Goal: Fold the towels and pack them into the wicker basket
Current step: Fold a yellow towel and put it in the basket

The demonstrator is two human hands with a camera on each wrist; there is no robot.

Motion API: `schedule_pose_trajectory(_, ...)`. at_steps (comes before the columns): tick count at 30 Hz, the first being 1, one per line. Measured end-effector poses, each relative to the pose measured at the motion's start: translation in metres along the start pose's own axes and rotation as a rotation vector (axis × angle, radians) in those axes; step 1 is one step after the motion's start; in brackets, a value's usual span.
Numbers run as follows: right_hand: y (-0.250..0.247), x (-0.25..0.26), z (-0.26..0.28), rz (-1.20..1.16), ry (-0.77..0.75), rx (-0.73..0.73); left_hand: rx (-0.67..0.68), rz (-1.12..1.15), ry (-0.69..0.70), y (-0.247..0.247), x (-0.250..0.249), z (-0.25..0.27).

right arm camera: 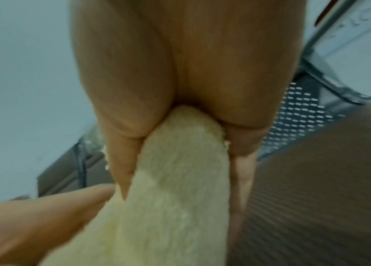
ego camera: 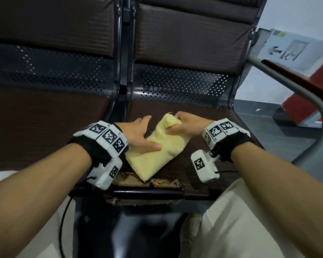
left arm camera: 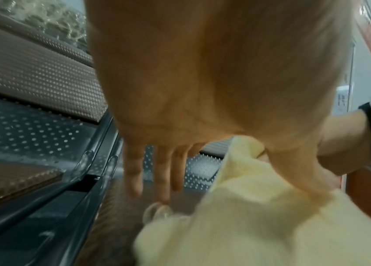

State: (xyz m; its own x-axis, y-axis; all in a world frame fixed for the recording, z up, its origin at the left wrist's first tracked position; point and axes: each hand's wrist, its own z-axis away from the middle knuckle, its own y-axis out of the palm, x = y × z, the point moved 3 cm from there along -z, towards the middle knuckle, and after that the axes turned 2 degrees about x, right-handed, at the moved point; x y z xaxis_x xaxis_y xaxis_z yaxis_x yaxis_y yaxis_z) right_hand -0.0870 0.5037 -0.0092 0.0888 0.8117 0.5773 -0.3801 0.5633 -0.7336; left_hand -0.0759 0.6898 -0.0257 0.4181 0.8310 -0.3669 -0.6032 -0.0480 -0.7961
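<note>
A pale yellow towel [ego camera: 153, 155] lies partly folded on the brown seat pad [ego camera: 203, 112] of a metal bench. My left hand [ego camera: 140, 135] rests on its left side, thumb pressed flat on the cloth and fingers straight toward the seat back. My right hand [ego camera: 179, 123] grips the towel's far end, bunching it up off the seat. In the right wrist view the towel [right arm camera: 175, 180] runs between the thumb and curled fingers. The left wrist view has the towel [left arm camera: 259, 216] under the palm, fingers [left arm camera: 163, 176] extended. No wicker basket is in view.
The bench's perforated metal back [ego camera: 175, 84] rises behind the seat. A second seat [ego camera: 45, 112] lies to the left, across a metal divider [ego camera: 123, 86]. A curved armrest [ego camera: 296, 86] stands at the right. The seat's front edge [ego camera: 147, 183] is torn.
</note>
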Motion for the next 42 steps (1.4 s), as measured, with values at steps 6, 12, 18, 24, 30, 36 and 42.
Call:
schedule_pose_trajectory(6,-0.04,0.051,0.052,-0.268,-0.346,-0.22,-0.333,0.585,0.369,-0.029,-0.041,0.029)
schedule_pose_trajectory(12,-0.096,0.05,0.132,-0.232,-0.357,-0.433,-0.246,0.566,0.285,-0.044,-0.08,0.057)
schedule_pose_trajectory(18,-0.125,0.007,0.234,-0.286,-0.312,-0.712,-0.341,0.283,0.393,-0.072,-0.167,0.095)
schedule_pose_trajectory(24,-0.106,-0.094,0.335,-0.4,-0.101,-0.914,-0.227,-0.04,0.49,-0.029,-0.288,0.091)
schedule_pose_trajectory(30,-0.042,-0.229,0.419,-0.536,0.286,-0.953,0.079,-0.238,0.566,0.084,-0.381,0.043)
schedule_pose_trajectory(36,0.043,-0.311,0.482,-0.648,0.499,-0.786,0.333,-0.253,0.592,0.217,-0.417,0.009)
schedule_pose_trajectory(42,0.113,-0.344,0.52,-0.477,0.721,-0.453,0.64,-0.309,0.6,0.341,-0.41,0.015)
